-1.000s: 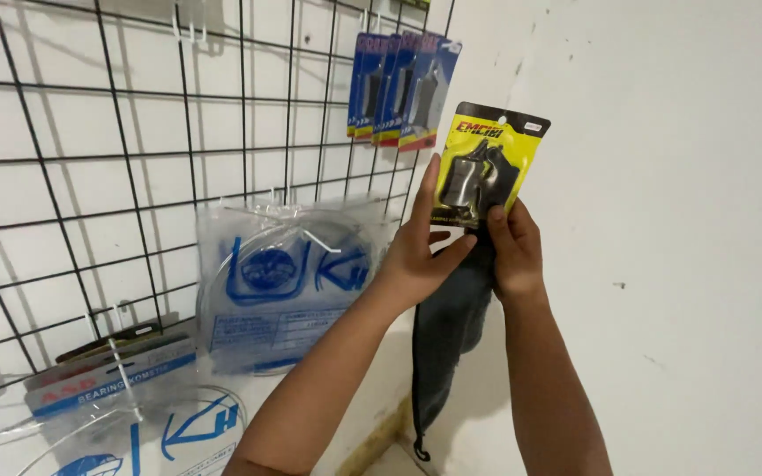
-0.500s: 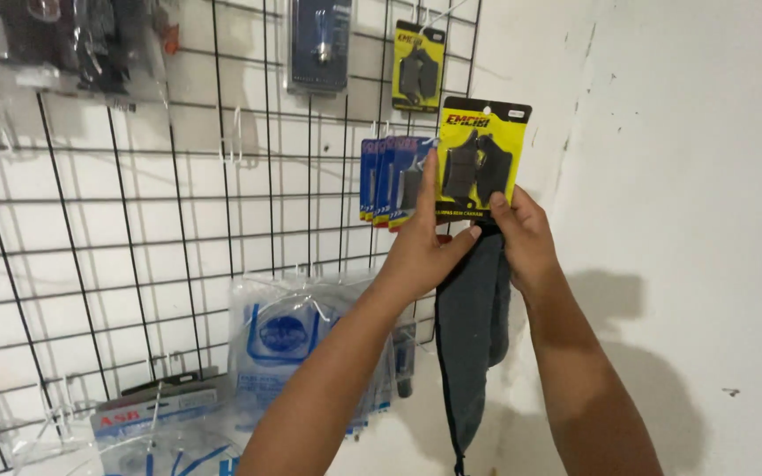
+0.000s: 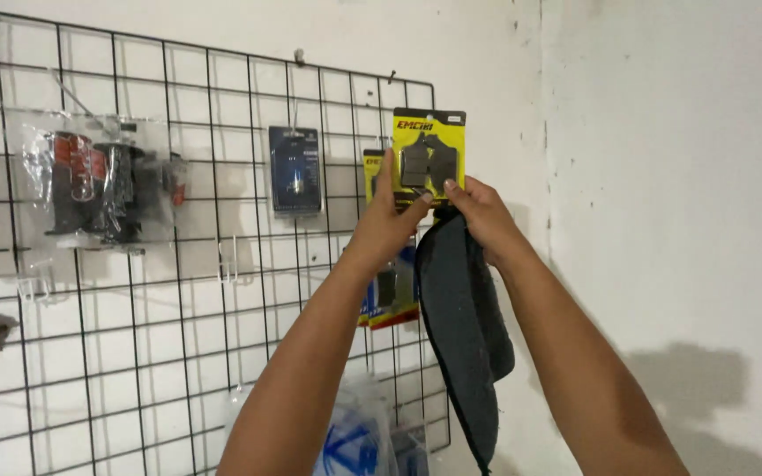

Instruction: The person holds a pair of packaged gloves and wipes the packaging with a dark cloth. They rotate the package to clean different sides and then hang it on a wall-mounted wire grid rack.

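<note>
Both hands, left hand [image 3: 392, 211] and right hand [image 3: 480, 211], grip the yellow card pack [image 3: 429, 155] at the wire rack's [image 3: 178, 264] top right corner, not yet hung; a dark cloth [image 3: 465, 326] dangles from the right.

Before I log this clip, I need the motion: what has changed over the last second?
Both hands, left hand and right hand, raised the yellow carded pack up along the wire grid, past the blue packs, to its upper right corner. Unchanged: both hands grip the pack, and the dark cloth hangs beneath the right hand.
</note>
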